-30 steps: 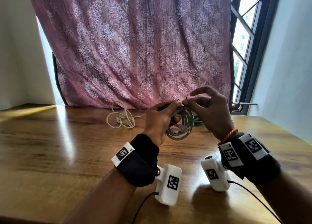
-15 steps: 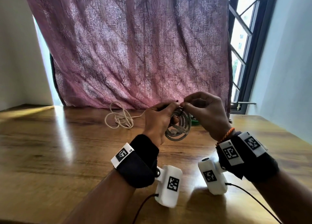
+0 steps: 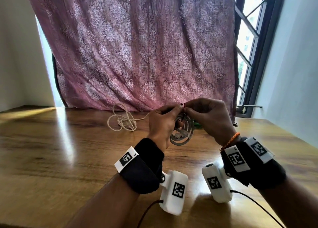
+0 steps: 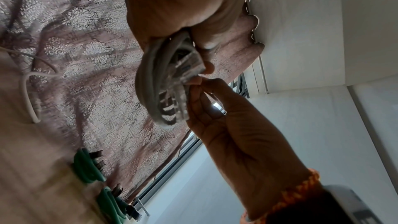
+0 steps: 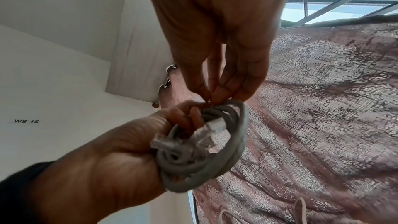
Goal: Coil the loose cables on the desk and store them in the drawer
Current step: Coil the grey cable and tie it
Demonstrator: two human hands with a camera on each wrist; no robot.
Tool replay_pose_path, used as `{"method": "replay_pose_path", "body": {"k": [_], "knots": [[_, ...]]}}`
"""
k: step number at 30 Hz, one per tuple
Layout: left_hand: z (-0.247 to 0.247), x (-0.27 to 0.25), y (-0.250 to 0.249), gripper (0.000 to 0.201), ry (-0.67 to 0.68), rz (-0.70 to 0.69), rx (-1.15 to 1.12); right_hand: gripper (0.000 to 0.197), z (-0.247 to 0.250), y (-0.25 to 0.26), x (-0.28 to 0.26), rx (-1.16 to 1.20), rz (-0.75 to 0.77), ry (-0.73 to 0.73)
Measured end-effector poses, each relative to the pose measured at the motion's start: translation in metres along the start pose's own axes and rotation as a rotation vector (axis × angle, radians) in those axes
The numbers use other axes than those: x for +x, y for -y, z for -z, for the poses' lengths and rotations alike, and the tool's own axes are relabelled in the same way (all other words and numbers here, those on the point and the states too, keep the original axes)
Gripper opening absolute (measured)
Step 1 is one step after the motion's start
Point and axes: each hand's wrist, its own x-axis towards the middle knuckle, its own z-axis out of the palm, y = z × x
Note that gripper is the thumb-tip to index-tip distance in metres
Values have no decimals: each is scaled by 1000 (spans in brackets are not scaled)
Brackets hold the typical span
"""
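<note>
My left hand [image 3: 163,123] grips a coiled grey network cable [image 3: 182,133] above the desk, its clear plugs [image 5: 206,130] tucked inside the loops. My right hand [image 3: 206,117] pinches a thin red tie [image 3: 183,105] at the top of the coil, fingertips against the left thumb. The grey coil [image 4: 155,81] and the grey coil [image 5: 215,164] show in both wrist views. A loose cream cable [image 3: 123,120] lies tangled on the desk by the curtain. Green coiled cables [image 4: 90,168] lie on the desk behind the hands; a bit of green cable [image 3: 197,124] shows in the head view.
The wooden desk [image 3: 60,159] spreads wide to the left and front. A patterned purple curtain [image 3: 137,47] hangs at the desk's far edge, with a window frame [image 3: 249,64] to the right. No drawer is in view.
My right hand's fingers have closed down onto the tie at the top of the coil. Both hands have shifted slightly; the coil stays in the left hand.
</note>
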Motion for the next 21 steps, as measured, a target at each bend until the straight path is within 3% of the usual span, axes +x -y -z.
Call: {"method": "replay_pose_path", "body": {"k": [9, 17, 21], "knots": [[-1, -1, 1, 13, -20, -29, 29, 15, -2, 3, -2, 0, -8, 19], [-5, -6, 0, 7, -12, -65, 28, 13, -9, 2, -5, 104, -56, -152], [-2, -6, -2, 3, -25, -58, 27, 11, -7, 6, -6, 121, -54, -113]]}}
